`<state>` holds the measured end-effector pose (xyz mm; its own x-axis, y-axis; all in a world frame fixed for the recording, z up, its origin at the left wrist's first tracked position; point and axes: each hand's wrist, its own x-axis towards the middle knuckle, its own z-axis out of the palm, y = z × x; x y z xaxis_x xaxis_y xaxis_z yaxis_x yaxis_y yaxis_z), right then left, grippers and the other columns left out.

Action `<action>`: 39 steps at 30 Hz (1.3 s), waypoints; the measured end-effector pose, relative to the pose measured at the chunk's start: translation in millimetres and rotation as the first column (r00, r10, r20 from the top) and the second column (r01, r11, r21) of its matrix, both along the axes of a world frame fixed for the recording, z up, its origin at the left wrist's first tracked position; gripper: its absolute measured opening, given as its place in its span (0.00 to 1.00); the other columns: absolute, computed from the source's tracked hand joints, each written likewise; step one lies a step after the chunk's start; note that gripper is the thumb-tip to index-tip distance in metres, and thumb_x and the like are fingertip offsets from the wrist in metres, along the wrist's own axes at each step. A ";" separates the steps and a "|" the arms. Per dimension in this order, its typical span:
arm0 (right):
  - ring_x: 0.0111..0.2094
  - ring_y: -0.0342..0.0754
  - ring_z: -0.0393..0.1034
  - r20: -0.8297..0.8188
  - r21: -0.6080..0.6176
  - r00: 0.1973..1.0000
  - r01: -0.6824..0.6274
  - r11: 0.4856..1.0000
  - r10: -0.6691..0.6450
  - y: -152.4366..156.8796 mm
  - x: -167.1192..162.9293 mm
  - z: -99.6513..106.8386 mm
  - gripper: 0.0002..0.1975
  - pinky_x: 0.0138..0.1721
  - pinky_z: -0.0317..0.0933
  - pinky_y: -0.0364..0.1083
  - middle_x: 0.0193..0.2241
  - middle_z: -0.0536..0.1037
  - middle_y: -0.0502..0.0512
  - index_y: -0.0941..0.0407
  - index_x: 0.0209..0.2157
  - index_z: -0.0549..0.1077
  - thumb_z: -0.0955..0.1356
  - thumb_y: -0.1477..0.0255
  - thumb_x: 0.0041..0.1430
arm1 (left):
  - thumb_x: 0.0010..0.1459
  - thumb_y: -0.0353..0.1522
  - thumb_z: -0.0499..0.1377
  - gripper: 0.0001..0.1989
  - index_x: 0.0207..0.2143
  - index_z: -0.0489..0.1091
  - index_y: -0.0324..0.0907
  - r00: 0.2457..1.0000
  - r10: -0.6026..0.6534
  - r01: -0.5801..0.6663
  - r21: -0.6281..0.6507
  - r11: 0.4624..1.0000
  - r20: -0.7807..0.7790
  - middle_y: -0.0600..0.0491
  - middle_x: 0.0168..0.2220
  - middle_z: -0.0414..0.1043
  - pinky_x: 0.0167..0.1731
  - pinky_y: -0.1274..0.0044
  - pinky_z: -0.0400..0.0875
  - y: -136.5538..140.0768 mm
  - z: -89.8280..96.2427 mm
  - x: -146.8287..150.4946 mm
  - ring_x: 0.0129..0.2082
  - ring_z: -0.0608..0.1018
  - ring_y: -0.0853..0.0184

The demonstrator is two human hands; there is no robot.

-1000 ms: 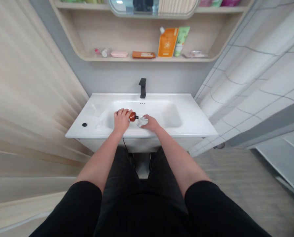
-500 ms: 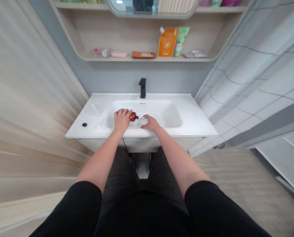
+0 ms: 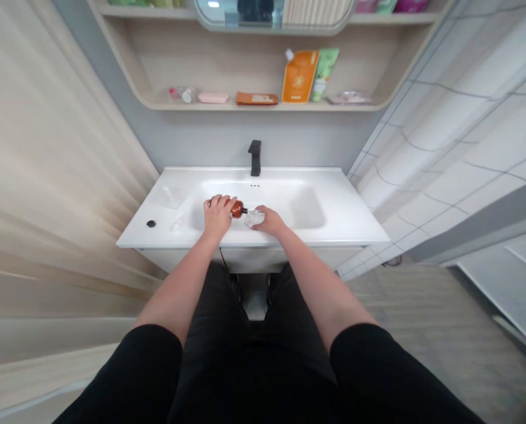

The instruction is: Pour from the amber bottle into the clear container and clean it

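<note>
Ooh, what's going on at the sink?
A person is at the white sink. The left hand holds a brown bottle tipped over, its dark neck pointing toward a clear cup in the right hand. It's too small to tell if anything is pouring. The black faucet stands behind.

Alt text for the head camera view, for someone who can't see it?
A person's left hand holds a brown bottle sideways over a white sink, pointing toward a clear container in the right hand. A black faucet stands behind, below a shelf.
</note>
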<state>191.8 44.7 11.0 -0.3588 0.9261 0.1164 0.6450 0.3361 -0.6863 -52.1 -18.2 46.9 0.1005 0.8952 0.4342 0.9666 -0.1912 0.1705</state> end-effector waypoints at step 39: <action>0.56 0.60 0.84 0.015 0.013 1.000 0.000 1.000 -0.001 0.9 0.2 -1.6 0.34 0.62 0.75 0.57 0.55 0.88 0.56 0.49 0.57 0.79 0.85 0.70 0.48 | 0.74 0.30 0.52 0.31 0.74 0.74 0.54 1.000 -0.007 0.007 0.005 1.000 0.000 0.41 0.72 0.76 0.68 0.47 0.58 0.3 -0.3 0.2 0.74 0.68 0.42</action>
